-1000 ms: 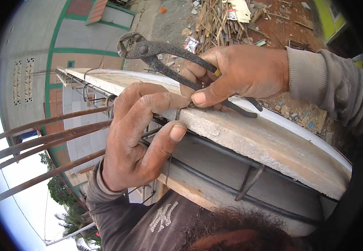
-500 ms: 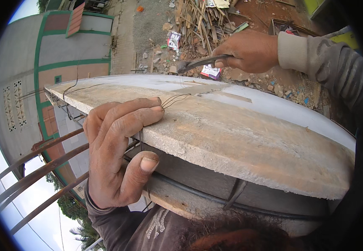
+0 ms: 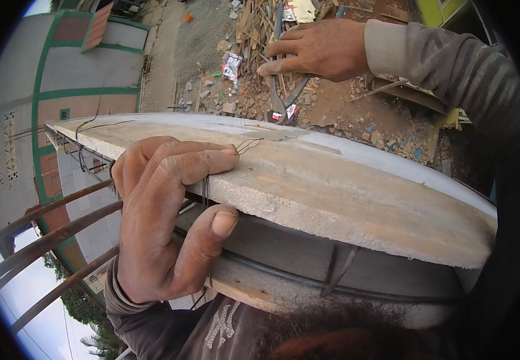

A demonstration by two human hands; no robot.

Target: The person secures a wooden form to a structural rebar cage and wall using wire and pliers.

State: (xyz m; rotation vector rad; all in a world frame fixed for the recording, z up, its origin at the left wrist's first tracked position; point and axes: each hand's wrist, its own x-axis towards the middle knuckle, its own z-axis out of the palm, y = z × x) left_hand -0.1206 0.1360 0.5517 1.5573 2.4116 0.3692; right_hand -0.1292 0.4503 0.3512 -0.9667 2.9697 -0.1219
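My left hand (image 3: 167, 210) is hooked over the near edge of a rough, dusty board (image 3: 332, 186), fingers on top and thumb below. A thin looped tie wire (image 3: 250, 144) sticks out at its fingertips. More wire hangs down the board's edge beside the fingers. Beyond the board, my right hand (image 3: 320, 51) is raised in the air around the handles of dark metal pincers (image 3: 281, 111). The pincers' jaws point down, and their handles are spread apart. How the palm and thumb sit on the handles is hidden.
Dark steel bars (image 3: 338, 270) run in the gap under the board. Rusty rebar rods (image 3: 56, 237) jut out at left. Far below lie a scrap wood pile (image 3: 254, 36) and rubble (image 3: 326, 102). A green-trimmed building (image 3: 89, 66) stands to the left.
My right hand has moved up and left, and the pincers have swung from pointing left to pointing down, their handles now spread. My left hand keeps its place on the board.
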